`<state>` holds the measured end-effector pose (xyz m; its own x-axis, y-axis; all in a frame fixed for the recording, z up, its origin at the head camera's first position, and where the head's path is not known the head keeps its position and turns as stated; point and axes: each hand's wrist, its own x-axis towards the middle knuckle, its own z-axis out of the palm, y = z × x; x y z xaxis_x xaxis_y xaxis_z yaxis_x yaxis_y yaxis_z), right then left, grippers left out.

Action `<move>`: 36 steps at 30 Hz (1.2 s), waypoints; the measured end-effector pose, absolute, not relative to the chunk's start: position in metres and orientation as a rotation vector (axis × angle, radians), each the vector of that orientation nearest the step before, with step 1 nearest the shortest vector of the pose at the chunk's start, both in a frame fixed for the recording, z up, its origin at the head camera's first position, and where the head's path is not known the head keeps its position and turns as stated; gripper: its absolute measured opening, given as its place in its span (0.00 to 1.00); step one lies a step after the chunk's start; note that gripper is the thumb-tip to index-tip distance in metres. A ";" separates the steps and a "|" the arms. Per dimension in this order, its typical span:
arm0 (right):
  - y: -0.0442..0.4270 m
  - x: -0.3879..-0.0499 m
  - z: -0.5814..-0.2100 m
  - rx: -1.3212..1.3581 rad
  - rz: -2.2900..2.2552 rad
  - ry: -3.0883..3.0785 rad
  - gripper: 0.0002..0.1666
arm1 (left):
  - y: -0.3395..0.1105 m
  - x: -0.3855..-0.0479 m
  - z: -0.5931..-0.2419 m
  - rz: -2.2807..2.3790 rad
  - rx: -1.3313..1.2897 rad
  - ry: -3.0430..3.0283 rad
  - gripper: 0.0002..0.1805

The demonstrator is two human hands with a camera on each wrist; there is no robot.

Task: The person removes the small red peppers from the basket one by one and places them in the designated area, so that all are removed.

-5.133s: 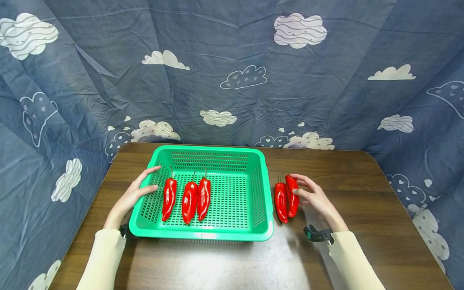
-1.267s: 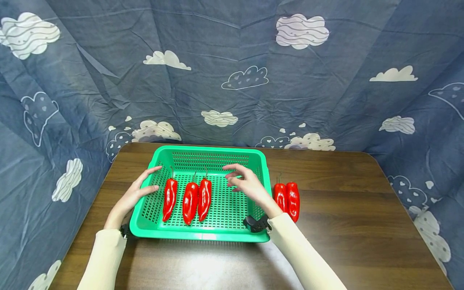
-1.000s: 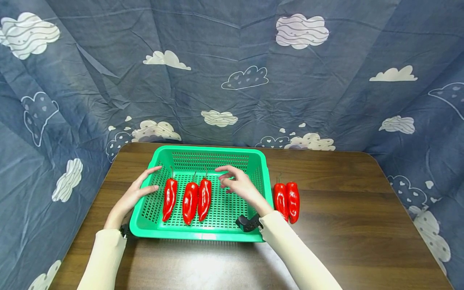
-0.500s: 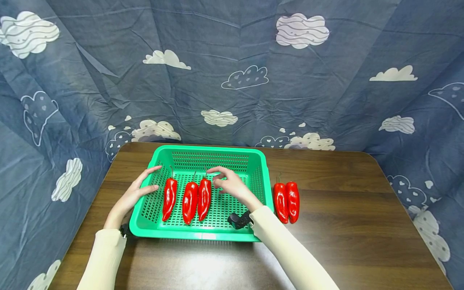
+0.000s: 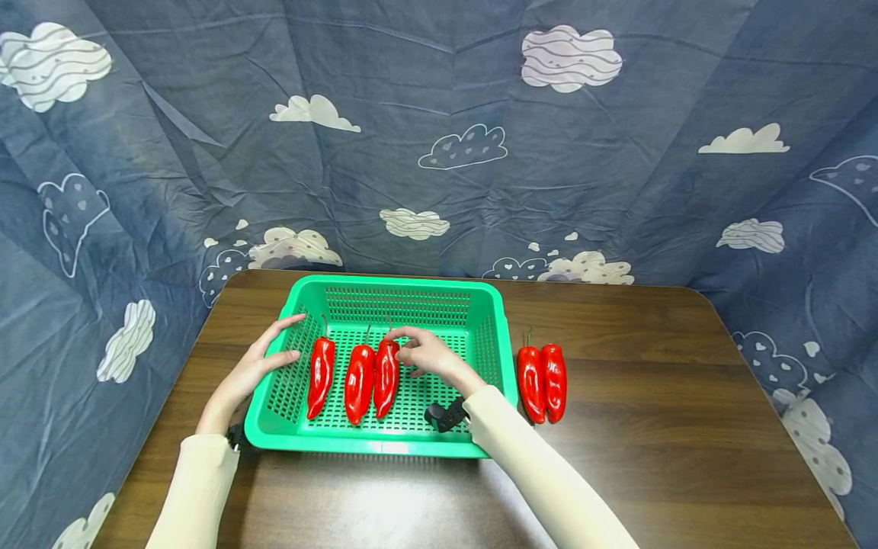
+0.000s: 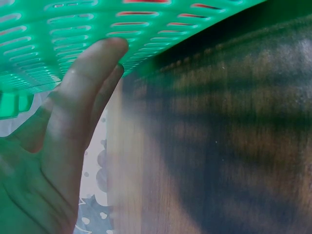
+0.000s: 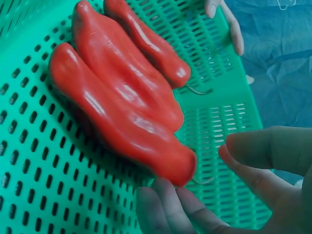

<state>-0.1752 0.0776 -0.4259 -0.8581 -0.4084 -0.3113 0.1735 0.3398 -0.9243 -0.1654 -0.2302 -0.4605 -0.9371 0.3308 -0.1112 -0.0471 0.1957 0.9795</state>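
In the head view, a green basket point(image 5: 384, 446) holds three red peppers. The left pepper point(image 5: 320, 379) lies apart from the middle pepper point(image 5: 359, 385) and the right pepper point(image 5: 386, 381), which lie side by side. My left hand point(image 5: 250, 370) grips the basket's left side; the left wrist view shows fingers point(image 6: 73, 107) against its outer wall. My right hand point(image 5: 435, 358) is inside the basket at the stem end of the right pepper. In the right wrist view, this pepper point(image 7: 122, 131) has spread fingers point(image 7: 173, 209) beside its end, thumb apart; contact is unclear.
Two more red peppers point(image 5: 531, 381) point(image 5: 555, 385) lie side by side on the brown wooden table point(image 5: 652, 381), just right of the basket. Behind the table hangs a blue cloth point(image 5: 439, 84) with cloud prints.
My right hand has left the peppers on the table and moved left into the basket, reaching the right pepper's stem end. My left hand and the peppers in the basket stay in place.
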 end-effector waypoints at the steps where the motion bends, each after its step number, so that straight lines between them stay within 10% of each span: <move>1: 0.077 -0.175 -0.427 -0.208 -1.539 2.108 0.26 | -0.230 -0.165 -0.460 1.803 0.267 2.175 0.32; 36: 0.068 -0.176 -0.443 -0.245 -1.447 2.266 0.29 | -0.231 -0.167 -0.461 1.791 0.289 2.210 0.32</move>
